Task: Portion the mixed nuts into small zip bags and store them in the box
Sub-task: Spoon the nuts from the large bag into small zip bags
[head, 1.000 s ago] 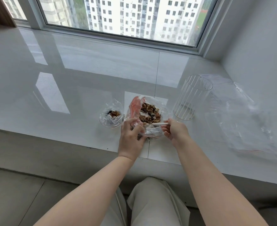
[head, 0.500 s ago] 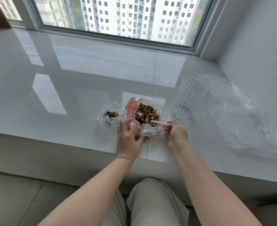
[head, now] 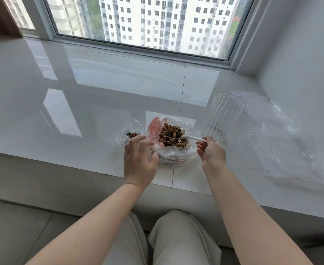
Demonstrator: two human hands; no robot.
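Note:
A large clear bag of mixed nuts (head: 173, 137) with a pink patch on its left side stands open on the white sill. To its left sits a small clear zip bag (head: 127, 133) with a few nuts inside. My right hand (head: 211, 153) grips the handle of a white plastic spoon (head: 187, 137) whose bowl lies among the nuts. My left hand (head: 139, 159) hovers with spread fingers at the big bag's left edge, between the two bags, holding nothing.
A clear ribbed plastic box (head: 223, 116) stands upright right of the nut bag. Crumpled clear plastic bags (head: 277, 138) lie further right against the wall. The sill's front edge (head: 61, 165) runs just below the bags, and my knees are under it.
My left hand let go of the big bag's rim and opened its fingers. My right hand brought the spoon's bowl into the nuts.

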